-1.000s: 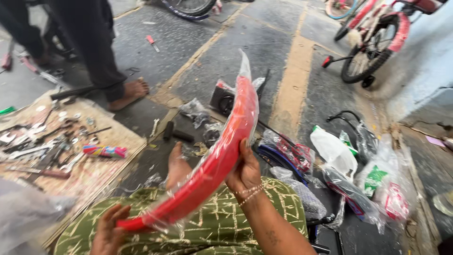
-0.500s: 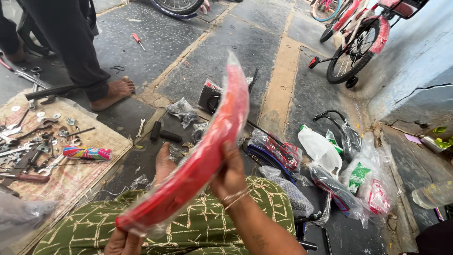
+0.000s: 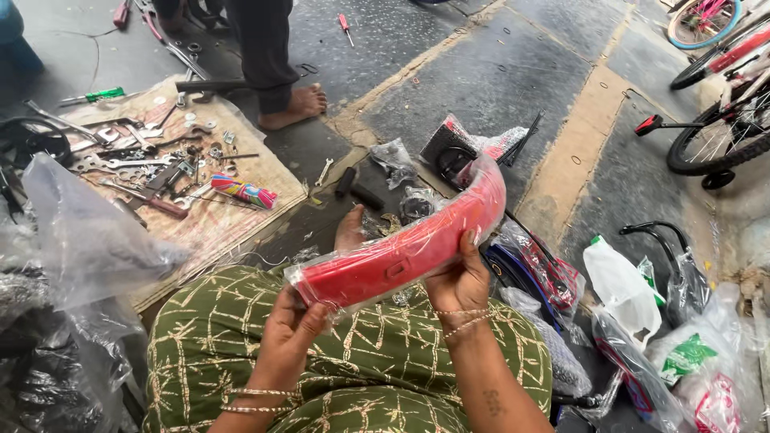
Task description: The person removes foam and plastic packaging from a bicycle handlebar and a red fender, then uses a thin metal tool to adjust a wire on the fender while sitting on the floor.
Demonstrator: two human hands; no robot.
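While held over the lap, red plastic-wrapped mudguard (image 3: 417, 244) spans both hands: left hand (image 3: 293, 325) grip clamped on its lower end, right hand (image 3: 459, 282) grip clamped mid-length, thumb on top. Left of mudguard: cardboard sheet (image 3: 241, 216) with scattered wrenches (image 3: 120, 160). Right of it: bagged parts (image 3: 642, 321), bicycle wheel (image 3: 714, 144). Beyond it: bystander's bare foot (image 3: 297, 104).

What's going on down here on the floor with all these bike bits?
A person sits on the ground holding a curved red mudguard wrapped in clear plastic. The left hand grips its near end and the right hand holds its middle, above a lap in green patterned cloth. Tools lie on a mat to the left, bagged parts lie to the right, and another person's bare foot stands beyond.
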